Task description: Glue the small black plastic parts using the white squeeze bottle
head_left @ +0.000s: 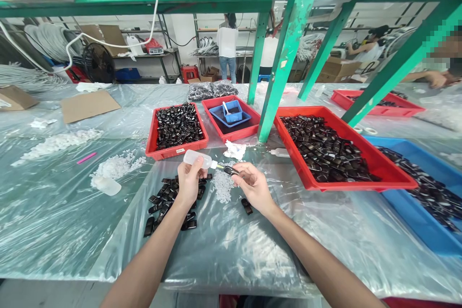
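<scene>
My left hand [190, 178] is closed around a translucent squeeze bottle [198, 159] lying sideways, its thin nozzle pointing right. Pinched in my right hand [254, 184] is a small glossy black plastic piece [230, 170]. The nozzle tip is at or very near this piece; whether they touch I cannot tell. Under the bottle and piece spreads a pile of small white bits [222, 186]. Many similar black pieces [164, 202] lie on the table around my left forearm, partly hidden by it. One loose black piece [247, 206] rests below my right hand.
Red trays of black pieces stand at left [151, 151] and right [361, 186]; between them a red tray [234, 135] holds blue containers. A green post [270, 91] rises from the table. A blue tray [407, 216] sits far right. Other people are in the background.
</scene>
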`<state>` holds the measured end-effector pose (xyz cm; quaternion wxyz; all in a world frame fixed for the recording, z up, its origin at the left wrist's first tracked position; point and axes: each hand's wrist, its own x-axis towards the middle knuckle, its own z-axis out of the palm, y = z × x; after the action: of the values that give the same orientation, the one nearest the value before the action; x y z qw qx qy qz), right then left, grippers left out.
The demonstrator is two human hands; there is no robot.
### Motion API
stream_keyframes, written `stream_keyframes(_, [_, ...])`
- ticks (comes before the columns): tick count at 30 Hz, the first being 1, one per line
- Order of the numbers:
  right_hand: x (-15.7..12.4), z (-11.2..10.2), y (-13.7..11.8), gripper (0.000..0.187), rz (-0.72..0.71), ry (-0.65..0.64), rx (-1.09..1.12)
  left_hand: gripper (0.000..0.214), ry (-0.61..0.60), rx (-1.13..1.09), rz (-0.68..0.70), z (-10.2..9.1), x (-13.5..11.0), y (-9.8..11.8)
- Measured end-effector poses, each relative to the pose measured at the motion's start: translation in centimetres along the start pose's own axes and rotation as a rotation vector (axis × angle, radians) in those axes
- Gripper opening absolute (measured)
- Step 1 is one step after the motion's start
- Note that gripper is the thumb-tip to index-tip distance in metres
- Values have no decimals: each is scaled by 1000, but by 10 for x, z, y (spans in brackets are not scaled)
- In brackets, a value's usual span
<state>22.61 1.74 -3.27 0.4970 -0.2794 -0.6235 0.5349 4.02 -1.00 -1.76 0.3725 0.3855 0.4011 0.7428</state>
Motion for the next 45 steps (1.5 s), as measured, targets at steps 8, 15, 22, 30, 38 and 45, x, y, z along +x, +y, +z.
stream_keyframes(8, [-3,-1,-2,32,10,10,-73,34,8,13,9,1,0,1])
stream_keyframes(15, [-3,0,-4,32,13,3,-64,34,-5,30,-1,-1,0,2])
stream_keyframes(22, [-3,1,-4,29,1,-3,-55,35,-11,60,1,-3,1,1])
stream_keyframes(30, [-3,0,-4,33,12,-3,-62,33,-22,52,-9,-3,1,1])
stream_keyframes(38, [1,-3,0,35,33,22,-64,35,27,13,-62,1,2,1])
stream_keyframes(45, [25,-61,-3,20,30,-63,-627,35,163,-130,-95,0,9,5])
